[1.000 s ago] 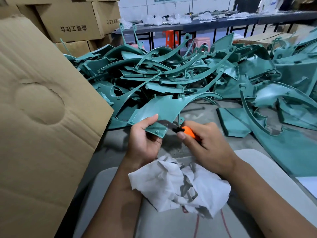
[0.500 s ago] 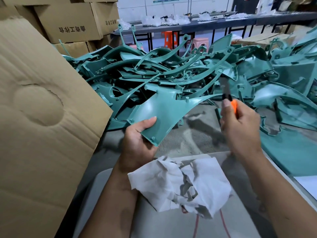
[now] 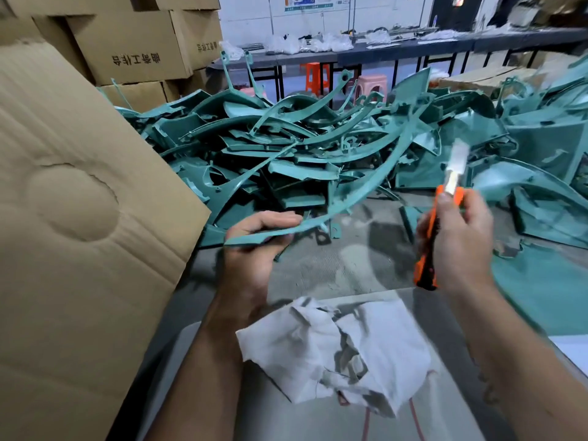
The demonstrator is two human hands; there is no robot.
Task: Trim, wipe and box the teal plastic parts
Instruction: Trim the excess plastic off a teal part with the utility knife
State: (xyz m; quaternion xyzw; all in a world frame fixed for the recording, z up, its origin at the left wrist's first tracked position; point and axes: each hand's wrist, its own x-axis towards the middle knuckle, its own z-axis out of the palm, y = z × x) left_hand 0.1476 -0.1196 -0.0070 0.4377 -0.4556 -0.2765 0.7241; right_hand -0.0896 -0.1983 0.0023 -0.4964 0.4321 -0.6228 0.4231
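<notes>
— Meanwhile, at the workbench: what is on show, and how many of each?

— Two bare hands, one utility knife, one crumpled white rag and a heap of teal plastic parts too tangled to count. One large cardboard flap fills the left side, with at least four stacked cartons behind it and two plastic stools, one orange and one pink, under a far table.

— Where is the part being worked on?

— The left hand grips one end of a teal plastic part, thumb on top and fingers curled beneath. The piece is seen nearly edge-on as a long curved strip rising up and to the right towards the heap, above the grey tabletop.

— What has changed from half a second ago?

— Then the part's broad face was turned to the camera; now it is tilted to its edge. The knife hand sits lower and a little further right.

— And the right hand?

— The right hand is clenched round the orange-and-black handle, thumb near the top, the blurred blade pointing up, well clear of the part. The rag lies just in front of both wrists.
</notes>
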